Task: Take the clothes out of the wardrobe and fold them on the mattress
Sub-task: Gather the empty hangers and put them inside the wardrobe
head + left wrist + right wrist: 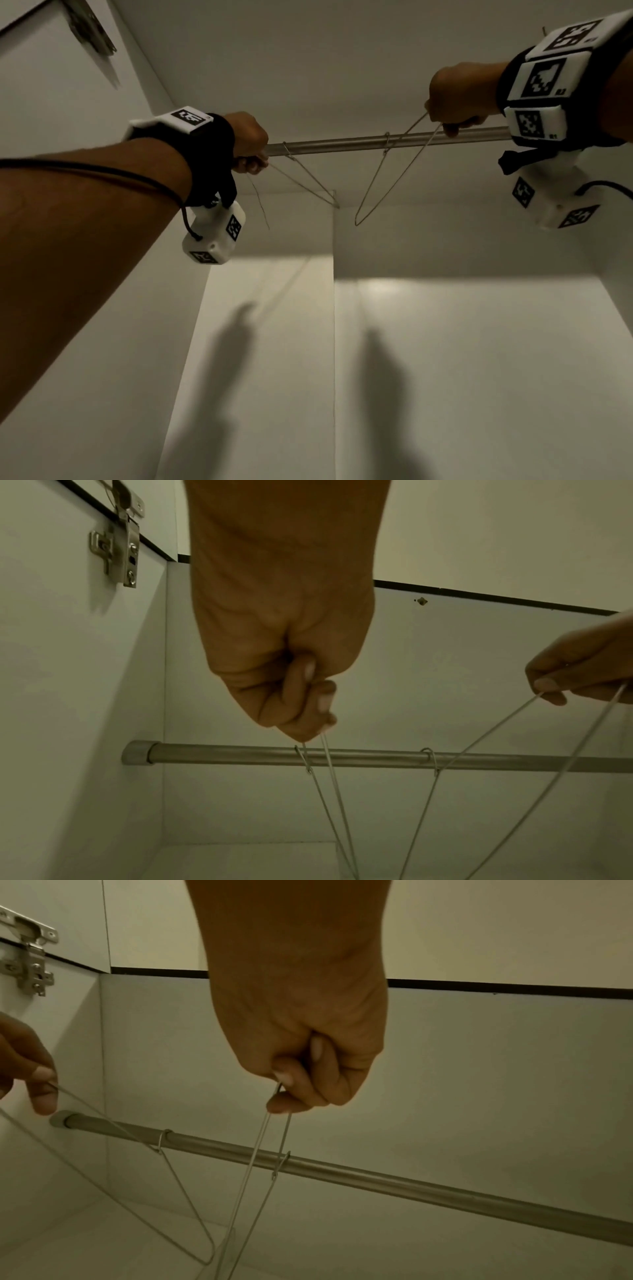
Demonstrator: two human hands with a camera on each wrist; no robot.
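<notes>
**Holding two bare wire hangers at the wardrobe rail**

Reaching up into the wardrobe (445, 342), we have both hands on thin wire hangers that carry no clothes. Our left hand (249, 138) is curled into a fist, thumb and fingers pinching one corner of the left hanger (329, 804). Just below that pinch, the hanger's hook loops over the rail (377, 758), and the rest of the wire trails down and away from the grip. Further along the rail from that grip, the hook of the right hanger (260, 1177) sits over the bar. Our right hand (460, 94) is likewise closed tight, fingertips pinching the wire corner of this second hanger; the hook lies below and a little inward of the grip, and the frame drops down from it at a slant.

No garment shows anywhere in these views: the compartment beneath our grips looks bare, and the mattress is out of sight. We judge the taking-out part to be at or near its end on this rail, with the step in hand being the handling of the leftover hangers, either lifting them off or setting them back; we cannot tell which.

The next move calls for care with the hooks. To free a hanger we would need to raise its hook clear over the bar before drawing it toward us. The wire is springy and thin, so it may twist or snag in our pinch.
</notes>
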